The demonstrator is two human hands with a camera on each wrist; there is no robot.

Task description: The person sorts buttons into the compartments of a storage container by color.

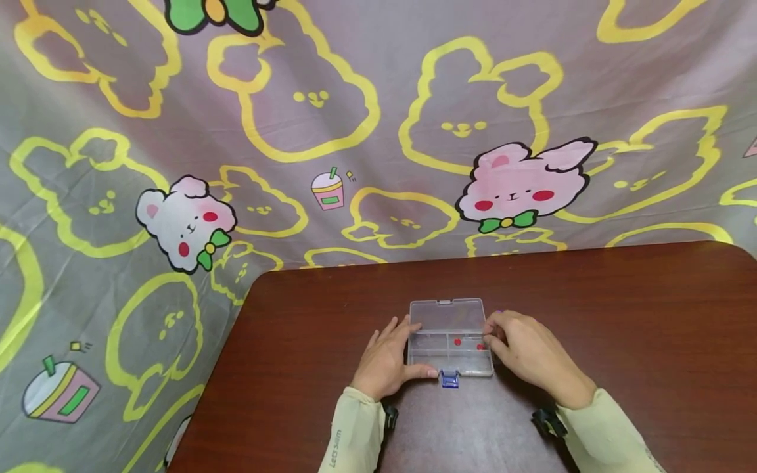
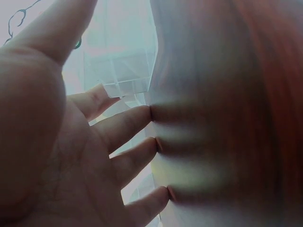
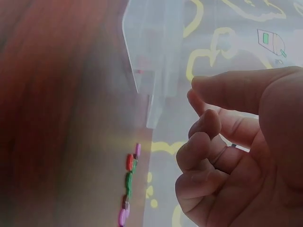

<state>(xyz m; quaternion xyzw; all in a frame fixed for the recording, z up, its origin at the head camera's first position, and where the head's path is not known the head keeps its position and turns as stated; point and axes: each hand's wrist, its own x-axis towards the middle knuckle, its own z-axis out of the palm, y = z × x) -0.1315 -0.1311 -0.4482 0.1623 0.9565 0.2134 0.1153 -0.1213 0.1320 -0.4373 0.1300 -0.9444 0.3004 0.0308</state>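
Observation:
A clear plastic compartment box [image 1: 470,366] stands on the table with its lid [image 1: 447,316] raised and its blue clasp [image 1: 450,380] hanging at the front. Two small red pieces [image 1: 458,341] show in its back compartments. My left hand [image 1: 384,360] holds the box by its left side, thumb along the front edge, index finger at the lid; the other fingers spread, their tips on the table in the left wrist view. At the box's right edge is my right hand [image 1: 523,345], thumb and index tips close together, other fingers curled. Nothing shows between those tips.
Beyond the box in the right wrist view, small purple, red and green pieces [image 3: 129,182] lie on the table. In the head view my right hand mostly hides them. The brown table [image 1: 319,328] meets a patterned cloth [image 1: 390,164] at its back and left edges.

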